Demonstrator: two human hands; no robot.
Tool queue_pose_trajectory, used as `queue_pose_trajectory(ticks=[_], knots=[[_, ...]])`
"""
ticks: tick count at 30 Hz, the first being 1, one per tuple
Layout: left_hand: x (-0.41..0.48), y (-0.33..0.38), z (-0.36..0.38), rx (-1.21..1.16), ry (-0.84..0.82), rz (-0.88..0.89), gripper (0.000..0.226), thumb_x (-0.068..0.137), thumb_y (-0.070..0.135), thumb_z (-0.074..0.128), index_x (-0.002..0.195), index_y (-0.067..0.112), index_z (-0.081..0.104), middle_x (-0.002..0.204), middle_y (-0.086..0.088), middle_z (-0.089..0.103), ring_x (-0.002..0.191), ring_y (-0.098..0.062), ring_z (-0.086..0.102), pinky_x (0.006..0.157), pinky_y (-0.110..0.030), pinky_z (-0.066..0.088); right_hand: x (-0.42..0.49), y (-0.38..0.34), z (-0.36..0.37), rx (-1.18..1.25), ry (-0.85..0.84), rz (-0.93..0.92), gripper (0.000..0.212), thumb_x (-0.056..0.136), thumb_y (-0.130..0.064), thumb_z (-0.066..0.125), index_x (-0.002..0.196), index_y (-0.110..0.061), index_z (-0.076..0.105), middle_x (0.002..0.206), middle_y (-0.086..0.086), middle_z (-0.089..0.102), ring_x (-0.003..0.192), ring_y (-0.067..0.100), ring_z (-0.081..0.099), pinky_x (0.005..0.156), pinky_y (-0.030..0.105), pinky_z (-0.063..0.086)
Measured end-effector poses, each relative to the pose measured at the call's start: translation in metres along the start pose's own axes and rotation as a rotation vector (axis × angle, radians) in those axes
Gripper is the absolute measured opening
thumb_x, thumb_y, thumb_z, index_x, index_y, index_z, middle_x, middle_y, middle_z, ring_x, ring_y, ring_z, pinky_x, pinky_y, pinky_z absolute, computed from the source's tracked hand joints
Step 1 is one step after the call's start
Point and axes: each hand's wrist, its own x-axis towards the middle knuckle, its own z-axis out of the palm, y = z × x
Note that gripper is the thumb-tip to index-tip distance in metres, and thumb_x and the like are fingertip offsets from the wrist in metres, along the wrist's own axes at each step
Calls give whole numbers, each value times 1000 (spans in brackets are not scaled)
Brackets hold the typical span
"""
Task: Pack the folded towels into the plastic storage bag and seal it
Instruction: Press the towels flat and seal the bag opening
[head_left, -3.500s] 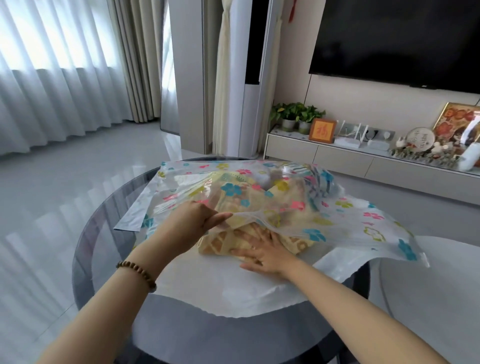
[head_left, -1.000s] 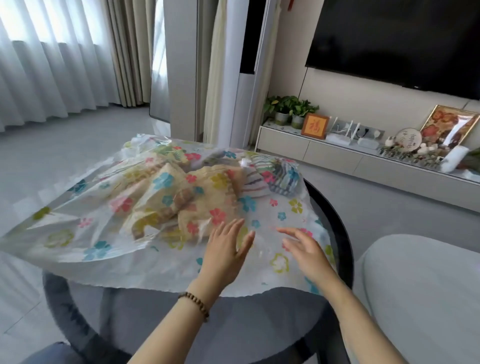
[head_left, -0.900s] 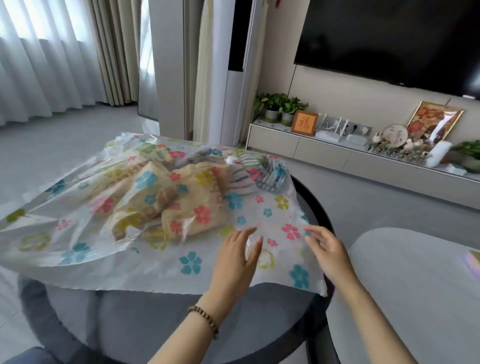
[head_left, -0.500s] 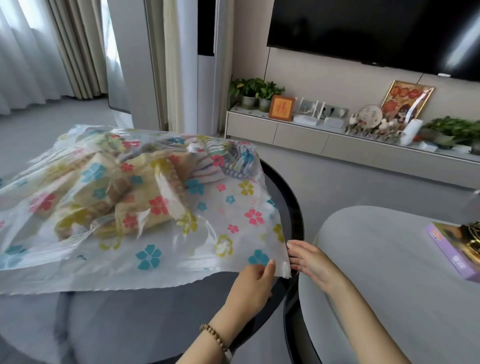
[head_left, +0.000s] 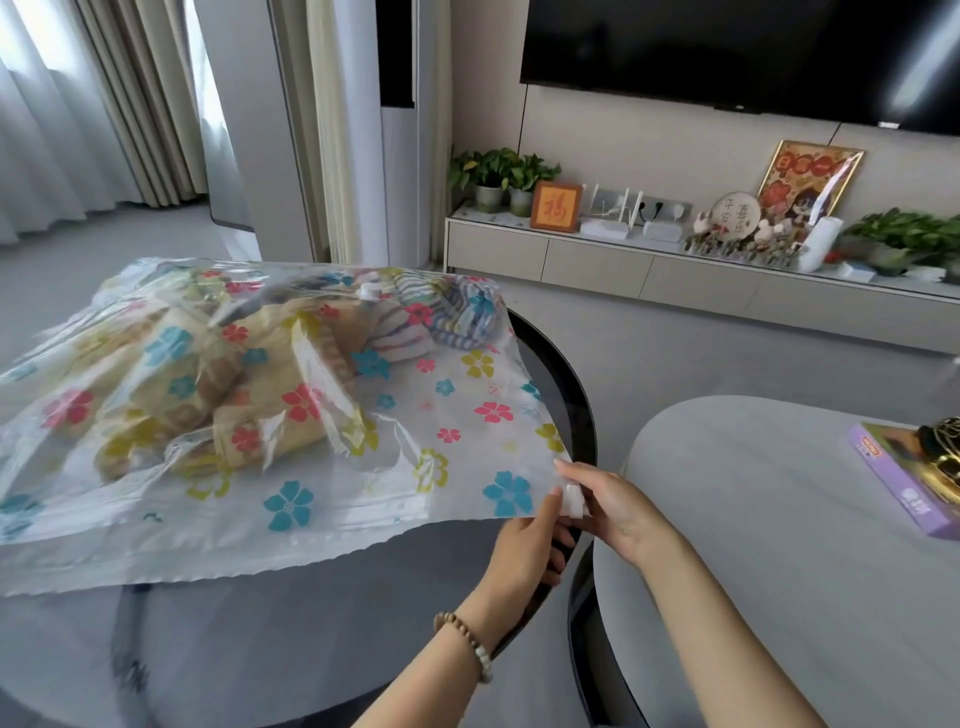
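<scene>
both hands' fingers (head_left: 563, 496) pinch the bag (head_left: 447, 415) corner's white clip (head_left: 573, 501)

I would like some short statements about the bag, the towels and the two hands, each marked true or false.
1. The towels lie inside the flowered plastic bag. True.
2. The right hand rests on the purple box. False: it holds the white slider clip at the bag's near right corner.
3. The left hand pinches the bag beside the clip. True.
4. The bag lies on the floor. False: it lies on the round dark table.
</scene>
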Motion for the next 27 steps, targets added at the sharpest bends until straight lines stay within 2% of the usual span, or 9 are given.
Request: queue_pose_trajectory(ticks=[5, 7, 9, 11, 15, 18, 21, 23, 27], knots=[[10, 3, 16, -76, 2, 6, 38, 91, 46, 50, 69, 16, 50, 53, 4, 43, 38, -2, 38, 39, -14, 31, 2, 2, -6, 3, 16, -7, 21, 91, -25, 59, 99, -10, 71, 101, 11, 75, 87, 20, 72, 72, 27, 57], [9, 8, 19, -65, -20, 24, 34, 93, 45, 47, 75, 16, 55, 50, -4, 44, 39, -7, 49, 38, -13, 32, 2, 3, -12, -28, 36, -34, 18, 90, -27, 60, 89, -11, 68, 97, 10, 73, 82, 18, 70, 71, 27, 55], [10, 6, 22, -61, -9, 71, 46, 96, 43, 43, 103, 1, 61, 81, -29, 60, 79, -27, 67, 46, -24, 51, 1, 5, -16, -91, 17, -45, 23, 92, -33, 57, 91, -11, 65, 99, 11, 72, 87, 19, 69, 76, 30, 55], [11, 0, 22, -40, 6, 89, 56, 97, 42, 41, 124, -6, 51, 120, -34, 52, 112, -41, 50, 81, -41, 47, 0, 7, -17, -161, -18, -34, 32, 94, -39, 51, 104, -15, 69, 105, 7, 74, 93, 18, 69, 77, 30, 55], [12, -1, 22, -106, 20, 122, 49, 95, 43, 45, 126, 7, 55, 89, -11, 69, 81, -13, 70, 65, -23, 57, -1, 11, -8, -179, -38, -70, 30, 98, -38, 43, 107, -27, 69, 102, 0, 75, 94, 16, 69, 80, 32, 55], [16, -4, 24, -170, 49, 161, 39, 96, 35, 48, 130, 17, 52, 121, -7, 64, 109, -16, 61, 80, -20, 54, -1, 14, -4, -174, 16, -132, 26, 98, -34, 44, 100, -26, 69, 95, -3, 75, 94, 18, 68, 87, 39, 54], [16, -6, 28, -233, 88, 175, 30, 95, 26, 51, 125, 20, 53, 118, 5, 63, 106, -7, 60, 72, -12, 51, 0, 16, -6, -142, 20, -151, 27, 98, -30, 45, 101, -18, 69, 94, 1, 73, 91, 21, 66, 78, 35, 54], [18, -8, 28, -201, 107, 165, 28, 95, 25, 51, 121, 18, 56, 114, 5, 65, 103, -6, 61, 74, -13, 51, 0, 18, -8, -118, 18, -142, 26, 98, -30, 45, 100, -18, 69, 91, 1, 73, 83, 17, 67, 70, 29, 54], [21, -8, 23, -180, 155, 135, 26, 95, 22, 51, 116, 11, 61, 112, -2, 68, 102, -14, 64, 93, -34, 51, 1, 21, -10, -83, 12, -122, 28, 97, -31, 47, 101, -14, 69, 86, 6, 69, 68, 11, 62, 54, 18, 46]])
